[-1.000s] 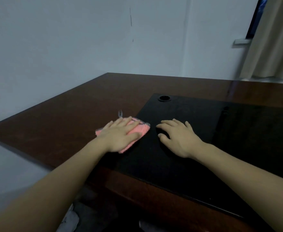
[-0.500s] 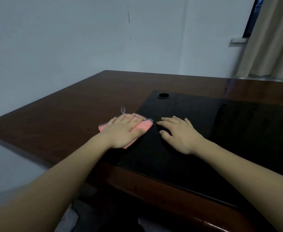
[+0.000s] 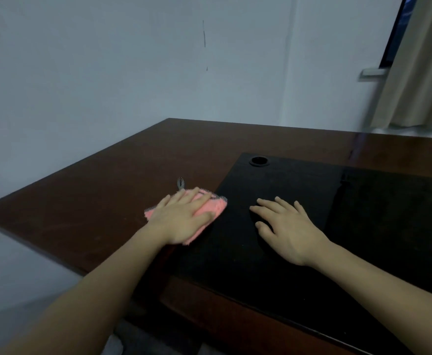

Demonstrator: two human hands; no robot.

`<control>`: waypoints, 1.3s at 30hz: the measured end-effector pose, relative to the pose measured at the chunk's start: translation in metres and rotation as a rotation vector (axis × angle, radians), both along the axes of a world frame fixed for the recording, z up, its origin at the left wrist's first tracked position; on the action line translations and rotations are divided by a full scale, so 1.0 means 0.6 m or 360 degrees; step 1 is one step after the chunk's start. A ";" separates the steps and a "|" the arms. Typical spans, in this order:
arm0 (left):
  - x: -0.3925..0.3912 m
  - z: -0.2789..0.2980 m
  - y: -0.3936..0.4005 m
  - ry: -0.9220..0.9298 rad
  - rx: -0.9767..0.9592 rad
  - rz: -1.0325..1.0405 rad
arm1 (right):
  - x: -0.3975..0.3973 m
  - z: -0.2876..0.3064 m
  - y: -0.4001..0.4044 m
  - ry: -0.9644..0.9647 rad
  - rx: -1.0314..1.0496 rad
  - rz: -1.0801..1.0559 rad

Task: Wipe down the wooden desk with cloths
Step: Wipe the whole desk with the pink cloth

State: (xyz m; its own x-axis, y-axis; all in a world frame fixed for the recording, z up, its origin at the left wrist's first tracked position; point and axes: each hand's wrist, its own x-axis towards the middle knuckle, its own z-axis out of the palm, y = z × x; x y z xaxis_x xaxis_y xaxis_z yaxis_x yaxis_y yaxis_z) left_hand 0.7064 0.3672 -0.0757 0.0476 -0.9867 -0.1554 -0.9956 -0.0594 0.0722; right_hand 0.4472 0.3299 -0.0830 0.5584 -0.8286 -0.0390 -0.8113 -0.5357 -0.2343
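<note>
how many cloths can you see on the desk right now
1. A pink cloth lies under the flat left hand, straddling the brown desk and the black mat's edge. The right hand rests flat on the mat; a dark cloth beneath it cannot be ruled out.

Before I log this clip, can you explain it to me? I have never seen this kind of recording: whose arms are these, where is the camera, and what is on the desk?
There is no machine here. The camera is worn on a person's head and looks forward and down, so the two bare arms are the wearer's own. The left hand presses flat on a pink cloth lying on the wooden desk, at the edge of a black mat. The right hand rests flat on that mat; whether a dark cloth lies under it cannot be told. Neither hand has a grip on anything. A round hole sits near the mat's far corner.
</note>
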 end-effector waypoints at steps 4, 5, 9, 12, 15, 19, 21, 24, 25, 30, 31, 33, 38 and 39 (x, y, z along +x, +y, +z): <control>-0.011 0.001 -0.057 0.0010 -0.0016 0.0138 | 0.002 -0.001 0.004 -0.0010 -0.0023 -0.0008; -0.015 0.001 -0.057 0.0019 -0.0010 0.0145 | 0.002 -0.001 0.005 -0.0008 -0.0017 -0.0010; -0.028 0.008 -0.008 0.0035 0.0018 0.0060 | 0.004 0.003 0.009 -0.0002 -0.0013 -0.0009; -0.047 0.008 0.060 0.0023 0.0046 -0.0079 | 0.005 0.001 0.011 0.0012 -0.0046 -0.0005; -0.072 0.005 0.133 0.0015 0.0007 -0.0204 | 0.004 0.003 0.010 0.0011 -0.0053 -0.0008; -0.109 -0.009 0.208 -0.0005 -0.0099 -0.0282 | 0.004 0.005 0.006 0.0025 -0.0029 -0.0010; -0.117 -0.014 0.225 -0.0010 -0.0119 -0.0297 | 0.004 0.004 0.004 0.0036 -0.0041 -0.0008; -0.110 -0.010 0.222 0.0022 -0.0085 -0.0322 | 0.003 0.002 0.002 0.0033 -0.0045 -0.0010; -0.103 -0.007 0.214 0.0025 -0.0054 -0.0327 | 0.002 0.002 0.001 0.0031 -0.0042 -0.0011; -0.052 0.005 0.126 -0.0019 0.0042 -0.0194 | 0.001 0.005 0.001 0.0039 -0.0042 -0.0011; -0.042 0.006 0.099 -0.0021 0.0040 -0.0143 | 0.001 0.006 0.002 0.0042 -0.0040 -0.0015; -0.030 0.008 0.045 -0.0015 0.0030 -0.0038 | 0.002 0.007 0.004 0.0042 -0.0041 -0.0018; -0.038 0.009 -0.021 -0.0015 0.0029 0.0104 | 0.006 0.008 0.007 0.0026 -0.0041 -0.0014; -0.041 0.009 -0.015 -0.0007 0.0030 0.0087 | 0.006 0.007 0.007 0.0021 -0.0036 -0.0014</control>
State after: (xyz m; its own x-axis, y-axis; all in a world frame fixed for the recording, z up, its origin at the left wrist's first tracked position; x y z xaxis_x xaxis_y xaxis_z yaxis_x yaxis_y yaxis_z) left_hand 0.6817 0.3582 -0.0702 0.1020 -0.9795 -0.1735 -0.9912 -0.1149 0.0659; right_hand 0.4509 0.3342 -0.0786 0.5506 -0.8343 -0.0277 -0.8190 -0.5334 -0.2116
